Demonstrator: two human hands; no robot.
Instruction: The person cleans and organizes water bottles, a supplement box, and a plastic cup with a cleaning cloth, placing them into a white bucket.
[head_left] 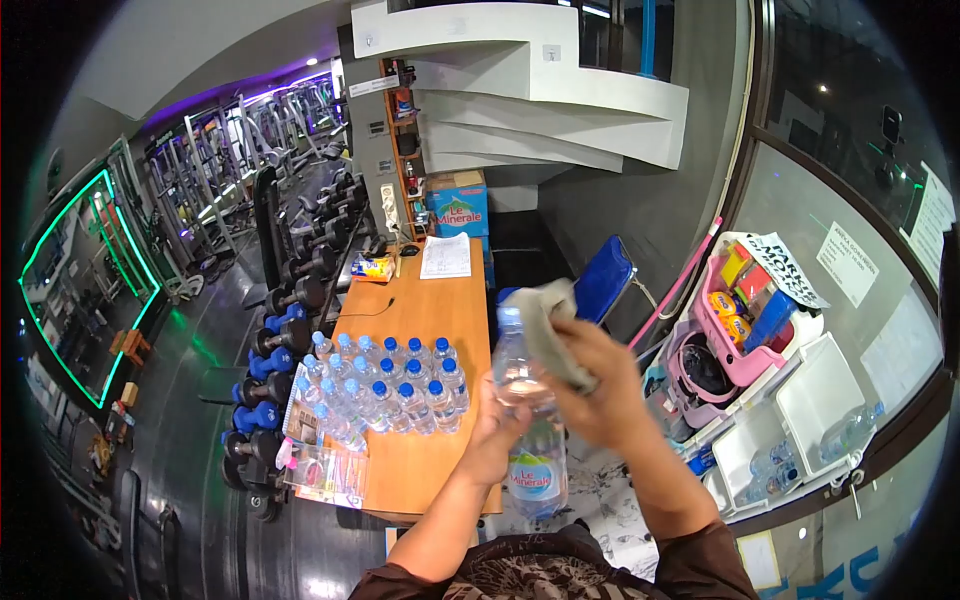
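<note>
Clear bottle [528, 420], blue-white label; grey cloth [550, 330]; orange-brown table [425, 300]; blue-capped bottles [385, 385]; blue chair [603, 280].

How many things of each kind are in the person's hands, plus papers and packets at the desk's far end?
Water bottle: 1, in left hand
Cloth: 1, in right hand
Paper sheet: 1
Yellow packet: 1
Total: 4

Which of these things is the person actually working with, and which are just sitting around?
In use:
- large water bottle, held up by the left hand
- grey cloth, pressed on the bottle's top by the right hand

Lying about:
- small blue-capped bottles on the wooden table
- sheet of paper
- Le Minerale carton
- pink basket
- dumbbell rack
</note>
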